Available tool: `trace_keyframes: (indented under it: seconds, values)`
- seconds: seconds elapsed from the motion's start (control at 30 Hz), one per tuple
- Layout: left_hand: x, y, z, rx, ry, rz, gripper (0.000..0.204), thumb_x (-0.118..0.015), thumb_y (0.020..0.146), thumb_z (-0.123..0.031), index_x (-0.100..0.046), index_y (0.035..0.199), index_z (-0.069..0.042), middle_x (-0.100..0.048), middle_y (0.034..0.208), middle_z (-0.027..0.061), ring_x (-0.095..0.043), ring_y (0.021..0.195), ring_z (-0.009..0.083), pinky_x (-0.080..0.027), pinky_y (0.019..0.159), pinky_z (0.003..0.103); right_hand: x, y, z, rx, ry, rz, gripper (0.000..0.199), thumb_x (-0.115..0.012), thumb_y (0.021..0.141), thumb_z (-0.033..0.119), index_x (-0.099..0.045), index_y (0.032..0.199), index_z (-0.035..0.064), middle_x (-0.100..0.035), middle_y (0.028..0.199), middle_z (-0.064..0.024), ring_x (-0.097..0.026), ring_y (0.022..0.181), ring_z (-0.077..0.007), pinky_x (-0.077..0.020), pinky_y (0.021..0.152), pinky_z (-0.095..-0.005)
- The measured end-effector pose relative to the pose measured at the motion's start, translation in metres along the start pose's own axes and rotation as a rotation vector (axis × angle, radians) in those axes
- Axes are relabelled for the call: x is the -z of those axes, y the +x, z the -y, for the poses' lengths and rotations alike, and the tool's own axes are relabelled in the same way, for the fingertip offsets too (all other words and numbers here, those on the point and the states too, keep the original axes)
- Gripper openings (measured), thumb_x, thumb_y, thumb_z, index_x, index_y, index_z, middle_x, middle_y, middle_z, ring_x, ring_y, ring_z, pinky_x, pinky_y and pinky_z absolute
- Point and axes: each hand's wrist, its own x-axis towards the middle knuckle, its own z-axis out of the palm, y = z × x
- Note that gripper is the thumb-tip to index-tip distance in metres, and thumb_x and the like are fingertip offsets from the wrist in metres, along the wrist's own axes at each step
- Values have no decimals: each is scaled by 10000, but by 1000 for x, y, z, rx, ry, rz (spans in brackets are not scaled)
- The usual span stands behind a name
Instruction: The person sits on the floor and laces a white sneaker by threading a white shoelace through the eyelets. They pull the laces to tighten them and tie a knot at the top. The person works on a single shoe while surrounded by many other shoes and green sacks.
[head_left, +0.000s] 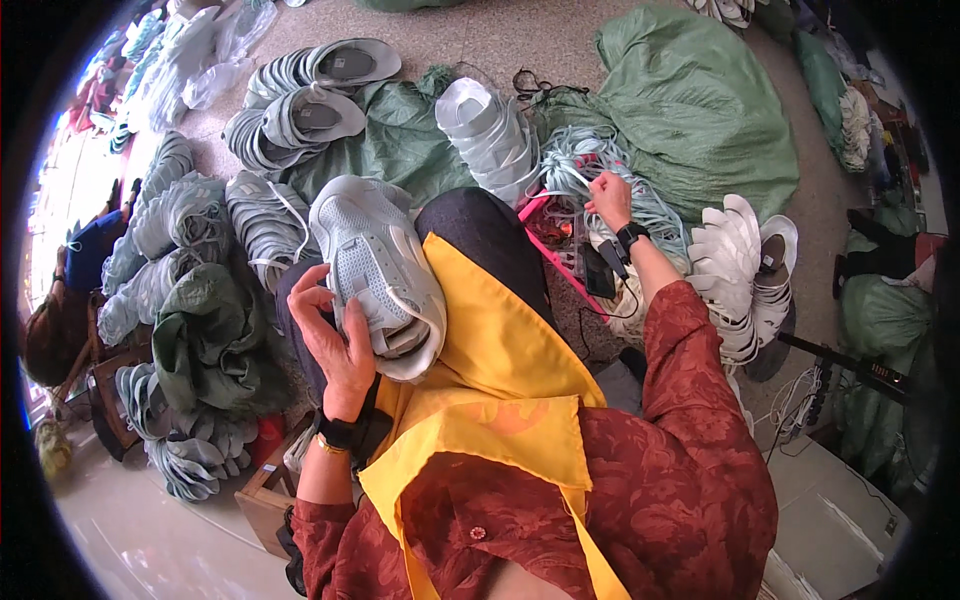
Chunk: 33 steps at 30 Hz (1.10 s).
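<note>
A pale grey shoe upper [372, 262] rests on the person's lap, its opening toward the body, and everything else lies around it. At the shoe upper's near left edge is the left hand [335, 340], its fingers bent and spread apart, the thumb lying against the mesh; whether it grips firmly cannot be told. Well to the right of the shoe upper, and slightly beyond it, the right hand [608, 200] has its fingers closed on pale blue laces [655, 195], which lie tangled beside a pink-edged container [560, 262].

The yellow apron [490, 310] spreads just to the right of the shoe upper. Immediately to its left stands a row of nested grey uppers [262, 225], with a crumpled dark green cloth [215, 335] farther left and nearer the body. Beyond the shoe upper, a stack of whitish uppers [490, 140] stands to the right and more grey uppers [275, 130] lie to the left. A large green sack [705, 110] sits beyond it, far to the right; white uppers [725, 260] are stacked nearer, also far right.
</note>
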Motion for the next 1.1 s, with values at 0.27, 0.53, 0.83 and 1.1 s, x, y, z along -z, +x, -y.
trace_keyframes:
  seconds: [0.27, 0.53, 0.83, 1.1]
  values:
    - [1, 0, 0, -27, 23, 0, 260, -588, 936, -135, -434, 1115, -28, -560, 1283, 166, -426, 907, 178, -381, 846, 332, 11, -3, 16, 99, -75, 21, 105, -596, 988, 110, -599, 955, 11, -684, 728, -91, -708, 559, -185, -553, 460, -309]
    - [0, -1, 5, -22, 6, -9, 248, -603, 916, -112, -450, 1089, -21, -562, 1276, 163, -440, 928, 200, -391, 853, 336, 21, -15, 122, 5, 535, 212, 173, -638, 1016, 176, -606, 967, 13, -698, 802, -80, -678, 636, -150, -586, 571, -312]
    - [3, -1, -4, 27, -22, -13, 256, -631, 874, -62, -478, 1076, -27, -564, 1275, 156, -476, 988, 247, -405, 851, 355, 72, -74, 319, 644, 716, 236, 116, -576, 1062, 137, -576, 1042, 23, -693, 857, -84, -693, 721, -156, -601, 678, -301]
    - [4, -1, -5, 8, 1, -14, 253, -642, 880, -74, -490, 1077, -27, -572, 1268, 151, -490, 1030, 271, -422, 869, 371, 82, -111, 375, 928, 566, 140, 120, -566, 1072, 153, -565, 1130, 48, -695, 892, -89, -691, 783, -176, -582, 764, -295]
